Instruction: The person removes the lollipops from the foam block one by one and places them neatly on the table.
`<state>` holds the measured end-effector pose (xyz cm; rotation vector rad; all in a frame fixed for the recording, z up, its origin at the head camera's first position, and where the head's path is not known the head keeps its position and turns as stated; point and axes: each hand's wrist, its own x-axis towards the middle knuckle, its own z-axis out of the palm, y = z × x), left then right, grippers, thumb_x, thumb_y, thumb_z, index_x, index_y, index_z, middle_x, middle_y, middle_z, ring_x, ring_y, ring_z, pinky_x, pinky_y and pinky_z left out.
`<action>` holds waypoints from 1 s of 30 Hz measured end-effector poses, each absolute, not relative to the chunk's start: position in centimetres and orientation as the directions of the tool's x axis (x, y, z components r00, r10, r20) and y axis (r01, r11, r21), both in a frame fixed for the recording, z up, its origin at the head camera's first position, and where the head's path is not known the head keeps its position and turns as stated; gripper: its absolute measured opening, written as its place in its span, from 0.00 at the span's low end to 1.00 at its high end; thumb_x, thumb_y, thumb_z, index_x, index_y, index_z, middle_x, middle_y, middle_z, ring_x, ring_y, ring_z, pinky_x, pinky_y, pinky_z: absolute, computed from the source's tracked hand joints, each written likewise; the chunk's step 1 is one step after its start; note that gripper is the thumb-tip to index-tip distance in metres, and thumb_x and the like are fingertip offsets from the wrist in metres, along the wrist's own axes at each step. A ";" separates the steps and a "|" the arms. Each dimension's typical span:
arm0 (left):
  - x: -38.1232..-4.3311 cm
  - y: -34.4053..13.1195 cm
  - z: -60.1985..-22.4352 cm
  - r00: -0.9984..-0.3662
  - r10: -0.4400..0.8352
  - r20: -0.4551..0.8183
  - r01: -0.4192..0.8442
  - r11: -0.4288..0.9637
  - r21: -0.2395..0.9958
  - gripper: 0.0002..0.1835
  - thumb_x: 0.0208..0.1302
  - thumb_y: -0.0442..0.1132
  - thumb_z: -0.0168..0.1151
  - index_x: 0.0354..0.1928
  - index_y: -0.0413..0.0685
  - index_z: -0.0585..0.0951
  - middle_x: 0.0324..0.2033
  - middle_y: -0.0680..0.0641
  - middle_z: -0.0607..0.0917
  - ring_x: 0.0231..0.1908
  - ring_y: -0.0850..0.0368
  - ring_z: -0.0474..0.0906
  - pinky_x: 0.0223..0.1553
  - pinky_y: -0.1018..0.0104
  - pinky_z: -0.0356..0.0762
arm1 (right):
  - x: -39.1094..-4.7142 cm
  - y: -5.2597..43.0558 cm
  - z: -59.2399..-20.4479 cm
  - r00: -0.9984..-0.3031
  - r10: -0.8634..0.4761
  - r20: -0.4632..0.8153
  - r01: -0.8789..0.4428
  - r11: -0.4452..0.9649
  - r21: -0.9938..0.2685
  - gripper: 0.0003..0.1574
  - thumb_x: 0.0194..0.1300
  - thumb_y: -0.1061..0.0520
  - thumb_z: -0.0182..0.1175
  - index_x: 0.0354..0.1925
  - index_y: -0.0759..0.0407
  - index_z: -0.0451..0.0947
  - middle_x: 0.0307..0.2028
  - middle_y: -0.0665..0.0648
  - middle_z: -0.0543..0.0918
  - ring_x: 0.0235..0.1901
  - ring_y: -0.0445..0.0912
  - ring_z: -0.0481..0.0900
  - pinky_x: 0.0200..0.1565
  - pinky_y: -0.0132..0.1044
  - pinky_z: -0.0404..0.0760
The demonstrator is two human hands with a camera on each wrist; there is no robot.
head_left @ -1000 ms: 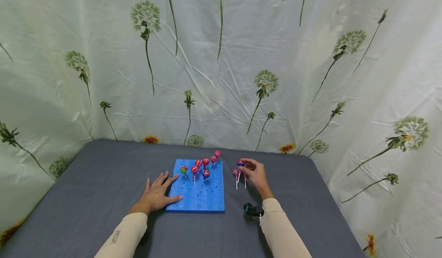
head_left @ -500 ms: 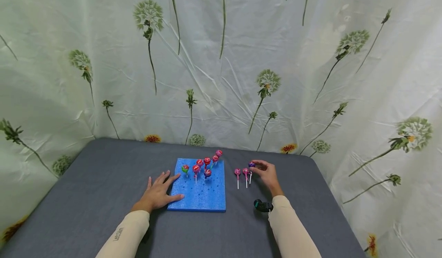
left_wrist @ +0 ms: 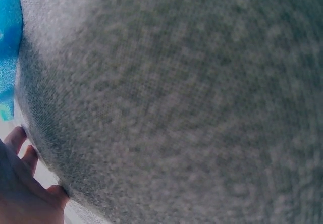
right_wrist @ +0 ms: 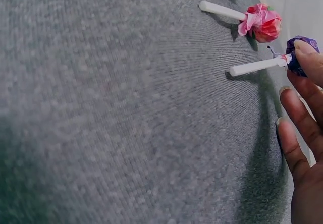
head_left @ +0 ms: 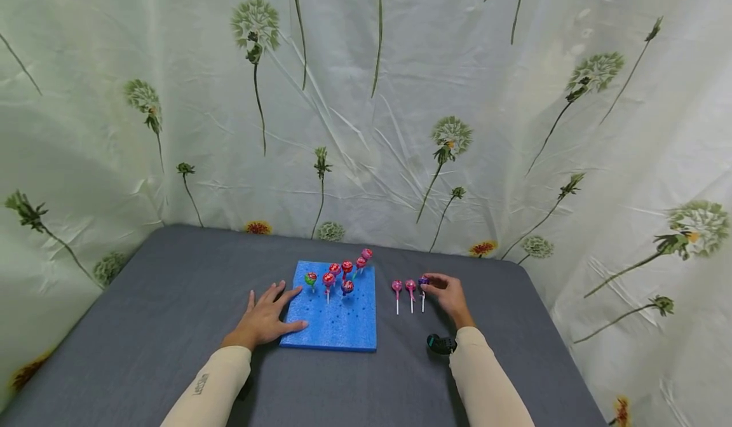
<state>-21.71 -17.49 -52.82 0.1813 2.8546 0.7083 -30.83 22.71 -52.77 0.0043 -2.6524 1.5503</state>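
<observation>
Your right hand [head_left: 452, 297] has shifted rightward over the last second, taking the purple lollipop [right_wrist: 282, 61] from between the two pink lollipops to the right end of their row; your left hand [head_left: 264, 320] has stayed at the left side of the blue foam board [head_left: 349, 335]. You pinch the purple lollipop by its wrapped head between thumb and index finger, those two fingers closed round it while the others reach out loosely, apart from one another; its white stick points back toward you, close to the surface [head_left: 320, 389], though you cannot tell for certain along how much of its length it touches. Just to its left lie the left pink lollipop [head_left: 397, 286] and the middle pink lollipop [head_left: 410, 286], sticks also toward you, the three side by side on grey cloth; the board is farther left. Your left fingers are spread wide and hold nothing, with index fingertip and thumb resting on the board. Seven lollipops stand in it by their sticks, among them a green-and-red lollipop [head_left: 311, 278] at the left and a purple-and-red lollipop [head_left: 347, 286] nearer the middle; small holes dot the board's near part; behind everything hangs a white dandelion-print curtain [head_left: 366, 128].
</observation>
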 end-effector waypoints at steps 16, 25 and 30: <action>-21.5 -17.5 -52.7 -0.977 0.168 -0.133 0.084 0.871 0.483 0.48 0.53 0.70 0.62 0.72 0.54 0.63 0.71 0.32 0.57 0.70 0.31 0.48 0.64 0.29 0.30 | -30.6 22.8 -53.8 -0.998 0.064 -0.006 0.034 0.453 -0.891 0.17 0.61 0.65 0.65 0.50 0.68 0.81 0.45 0.64 0.84 0.38 0.43 0.77 0.39 0.31 0.74; -21.4 -17.5 -52.5 -0.977 0.169 -0.129 0.087 0.871 0.483 0.48 0.53 0.69 0.62 0.72 0.54 0.63 0.71 0.33 0.57 0.70 0.31 0.48 0.64 0.28 0.30 | -30.5 22.4 -53.9 -0.996 0.092 -0.013 0.051 0.431 -0.901 0.17 0.62 0.65 0.64 0.51 0.66 0.81 0.48 0.63 0.83 0.41 0.45 0.76 0.41 0.33 0.73; -21.4 -17.4 -52.3 -0.977 0.166 -0.136 0.080 0.871 0.485 0.48 0.53 0.68 0.63 0.72 0.53 0.63 0.71 0.33 0.57 0.71 0.32 0.47 0.64 0.29 0.30 | -30.5 22.5 -53.9 -0.995 0.099 -0.010 0.052 0.431 -0.901 0.17 0.61 0.65 0.65 0.49 0.67 0.82 0.47 0.63 0.83 0.40 0.45 0.76 0.41 0.33 0.73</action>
